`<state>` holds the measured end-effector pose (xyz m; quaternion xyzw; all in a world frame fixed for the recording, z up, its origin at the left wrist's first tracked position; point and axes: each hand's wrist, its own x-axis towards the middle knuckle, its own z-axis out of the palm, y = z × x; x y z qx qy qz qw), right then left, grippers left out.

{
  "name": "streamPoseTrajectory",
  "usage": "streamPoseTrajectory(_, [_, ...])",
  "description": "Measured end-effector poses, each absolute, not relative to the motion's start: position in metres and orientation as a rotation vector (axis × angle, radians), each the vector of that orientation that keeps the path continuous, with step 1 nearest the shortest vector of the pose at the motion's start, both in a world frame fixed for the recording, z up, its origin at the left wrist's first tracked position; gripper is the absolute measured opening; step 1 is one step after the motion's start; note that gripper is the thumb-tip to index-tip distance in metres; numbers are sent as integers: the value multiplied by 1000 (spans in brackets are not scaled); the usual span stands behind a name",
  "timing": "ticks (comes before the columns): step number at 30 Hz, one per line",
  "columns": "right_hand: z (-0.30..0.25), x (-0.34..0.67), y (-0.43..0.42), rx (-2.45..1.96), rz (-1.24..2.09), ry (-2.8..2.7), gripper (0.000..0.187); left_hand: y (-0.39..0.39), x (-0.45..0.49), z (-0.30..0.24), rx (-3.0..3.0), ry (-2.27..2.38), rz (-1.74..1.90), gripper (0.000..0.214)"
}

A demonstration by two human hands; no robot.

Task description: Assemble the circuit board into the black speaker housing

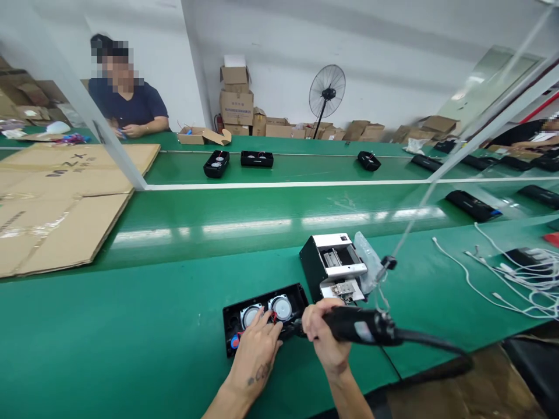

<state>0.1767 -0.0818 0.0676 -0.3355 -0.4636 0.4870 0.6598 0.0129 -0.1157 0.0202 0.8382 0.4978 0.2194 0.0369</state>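
Note:
A black speaker housing [231,319] with two round silver drivers lies open on the green bench near me. My left hand [257,348] rests flat on its lower middle, fingers spread over red and blue wiring. My right hand [322,333] grips a black electric screwdriver [358,326], held nearly level with its tip pointing left into the housing. A thick black cable runs from the tool to the right, and a thin cord rises from it toward the upper right.
A white and black screw feeder box [334,265] stands just behind the housing. White cables [515,273] lie at right. Flattened cardboard [56,198] covers the left. More black housings [257,158] sit on the conveyor. A person [126,102] sits opposite; another person's arms show at far right.

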Motion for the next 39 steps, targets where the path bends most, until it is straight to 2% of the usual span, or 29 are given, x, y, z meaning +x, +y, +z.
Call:
streamPoseTrajectory(2, [78,194,-75,-744,1025,-974,14,-123,1,24,2605,1541,657,41])
streamPoseTrajectory(4, [86,218,-70,-785,902,-880,20,-133,-15,23,2630,1618,671,50])
streamPoseTrajectory(6, [88,243,-65,-857,795,-823,26,-140,-31,19,2620,1743,690,43])
streamPoseTrajectory(10, [72,284,-55,-1082,621,-771,33,-145,-48,8,2590,1812,685,18])
streamPoseTrajectory(13, [56,300,-51,-1352,440,-792,60,-142,-46,4,2581,1776,703,9])
streamPoseTrajectory(15, [48,302,-53,-1384,314,-866,82,-140,-43,2,2561,1777,731,7])
streamPoseTrajectory(16, [45,301,-56,-1376,208,-934,87,-140,-42,1,2552,1779,751,8])
streamPoseTrajectory(18, [41,292,-66,-1363,-95,-1117,83,-139,-41,0,2542,1776,788,9])
streamPoseTrajectory(20, [39,275,-77,-1304,-251,-1355,62,-138,-41,1,2533,1755,814,6])
streamPoseTrajectory(23, [35,239,-88,-1160,9,-1788,38,-130,-45,7,2465,1702,816,10])
streamPoseTrajectory(27, [33,195,-76,-1070,287,-2111,41,-107,-58,27,2192,1643,717,16])
streamPoseTrajectory(30, [37,178,-54,-1094,436,-2154,34,-87,-67,43,1934,1627,653,22])
streamPoseTrajectory(39, [62,161,-22,-1229,584,-2094,25,-58,-76,51,1800,1576,690,38])
